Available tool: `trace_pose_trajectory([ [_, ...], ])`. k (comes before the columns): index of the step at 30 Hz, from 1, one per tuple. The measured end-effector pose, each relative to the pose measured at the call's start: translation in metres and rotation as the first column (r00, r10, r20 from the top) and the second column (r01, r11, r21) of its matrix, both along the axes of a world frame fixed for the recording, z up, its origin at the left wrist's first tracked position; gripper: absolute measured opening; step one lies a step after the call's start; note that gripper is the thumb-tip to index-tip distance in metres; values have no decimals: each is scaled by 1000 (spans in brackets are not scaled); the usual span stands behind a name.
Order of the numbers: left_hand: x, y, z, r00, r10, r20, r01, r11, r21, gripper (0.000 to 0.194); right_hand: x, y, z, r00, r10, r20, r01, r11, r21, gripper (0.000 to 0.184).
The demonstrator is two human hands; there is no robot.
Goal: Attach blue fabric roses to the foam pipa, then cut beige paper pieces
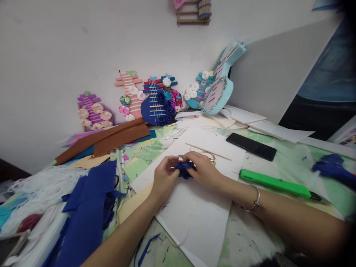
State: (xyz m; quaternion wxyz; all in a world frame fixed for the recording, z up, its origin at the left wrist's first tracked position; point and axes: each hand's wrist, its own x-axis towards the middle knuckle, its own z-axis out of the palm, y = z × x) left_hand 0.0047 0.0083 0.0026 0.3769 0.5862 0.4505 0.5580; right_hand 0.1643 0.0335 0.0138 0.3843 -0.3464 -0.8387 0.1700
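Nearest the camera are the person's two bare forearms, reaching in from the near side of the surface [235, 241]; a silver bracelet [257, 200] circles the right wrist. Between the hands, above the white sheets [200, 211] in the middle of the surface, is a small crumpled blue piece [185, 171]. The fingers of the left hand [164, 178] are closed on its left side, and those of the right hand [207, 172] grip its right side.

Just beyond the right hand, gold-handled scissors [213, 159] lie partly hidden, with a thin wooden stick [219, 155] slanting behind them. To the right are a green cutter [274, 183] and, farther back, a black phone [251, 146]; a blue tool [335, 170], blurred, lies towards the right edge.

On the left, blue sheets [89, 207] run down towards the near left corner beside a tangle of white yarn [41, 189]. Brown sheets [122, 138] slant across the far left part. Along the far edge, by the wall, stand instrument-shaped decorations: a purple one [93, 111], a peach one [133, 98], a dark blue one [152, 107] with blue flowers, and, farther right, a tall light-blue one [222, 87] leaning over.
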Motion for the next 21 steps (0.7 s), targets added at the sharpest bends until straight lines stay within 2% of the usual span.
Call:
trace_pose_trajectory([
  [4, -1, 0, -2, 1000, 10, -27, -9, 999, 35, 22, -1, 0, 1, 1000, -9, 24, 9, 1000, -26, 21],
  [11, -3, -2, -6, 975, 75, -209, -49, 991, 127, 21, -2, 0, 2, 1000, 5, 7, -4, 998, -57, 28],
  [16, -4, -1, -5, 965, 95, -245, -65, 990, 127, 25, -1, 1, 2, 999, 22, 33, -22, 1000, -12, 24],
  [21, -3, -2, -3, 944, 150, -295, -111, 983, 146, 26, -1, 1, -1, 992, -24, 122, 17, 998, 60, 16],
])
